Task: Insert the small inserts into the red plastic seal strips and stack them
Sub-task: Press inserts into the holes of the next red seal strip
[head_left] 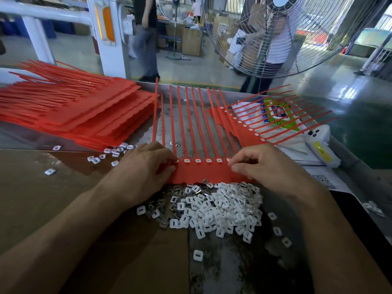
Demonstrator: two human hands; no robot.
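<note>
No writing can be read: the square code printed on the white paper sheet [323, 181] beside the red plastic seal strip [203, 170] is blurred.

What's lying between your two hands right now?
In the head view, the red strip sheet spans from the left hand to the right hand, white inserts seated along it.

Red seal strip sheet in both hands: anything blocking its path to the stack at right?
Nothing visible. The red plastic seal strip sheet, held by the left hand and right hand, adjoins the fanned stack of filled strips.
</note>
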